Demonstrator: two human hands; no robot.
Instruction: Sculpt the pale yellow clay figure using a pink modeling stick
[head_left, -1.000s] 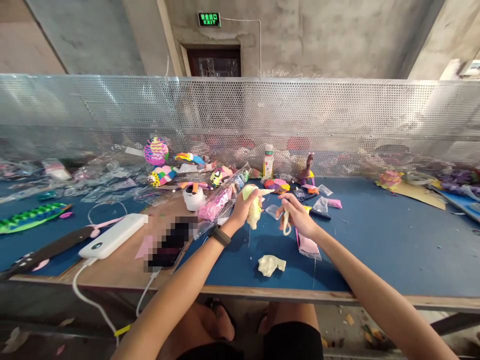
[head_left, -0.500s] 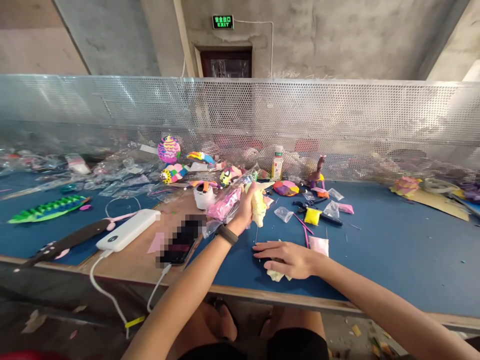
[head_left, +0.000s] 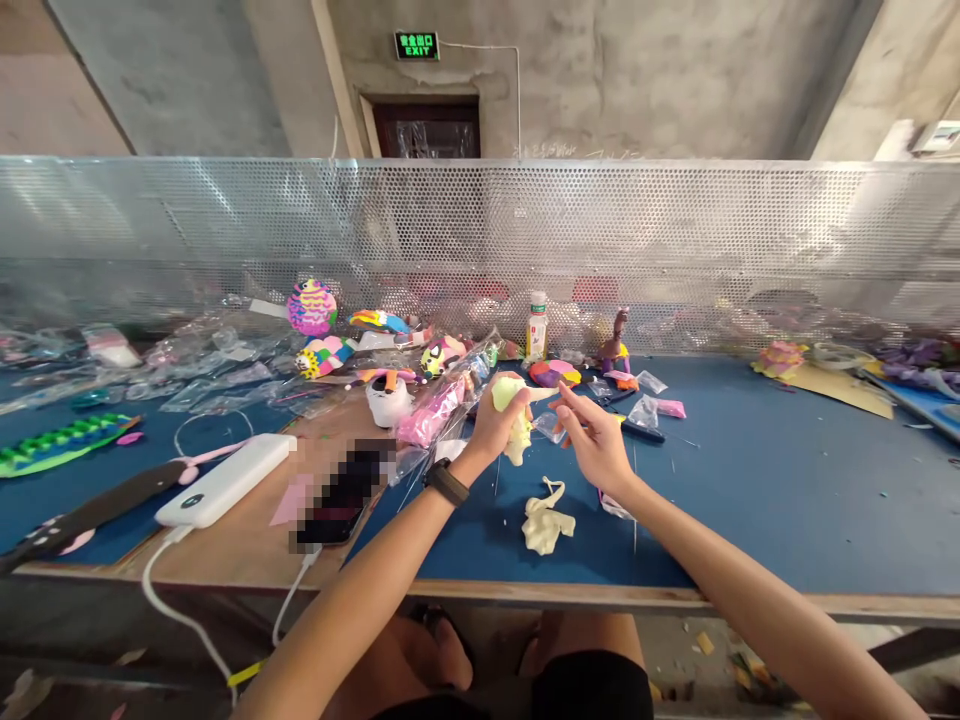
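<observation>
My left hand (head_left: 491, 425) is closed round a pale yellow clay figure (head_left: 517, 425) and holds it upright above the blue table (head_left: 750, 480). My right hand (head_left: 592, 440) is raised just to its right, fingers spread and pointing at the figure's tip, with nothing in it. A loose lump of the same pale clay (head_left: 546, 520) lies on the table below both hands, near the front edge. A black band sits on my left wrist (head_left: 445, 483).
A wooden board (head_left: 247, 530) at left carries a phone (head_left: 341, 495) and a white power bank (head_left: 225, 480) with a cable. Coloured clay models, plastic bags, a small bottle (head_left: 536, 325) and a tape roll (head_left: 388, 398) crowd the back. A perforated metal screen (head_left: 675, 250) stands behind.
My right hand pressed flat on the loose clay lump, then lifted off it and rose back beside the figure, now with fingers spread. My left hand kept hold of the figure.
</observation>
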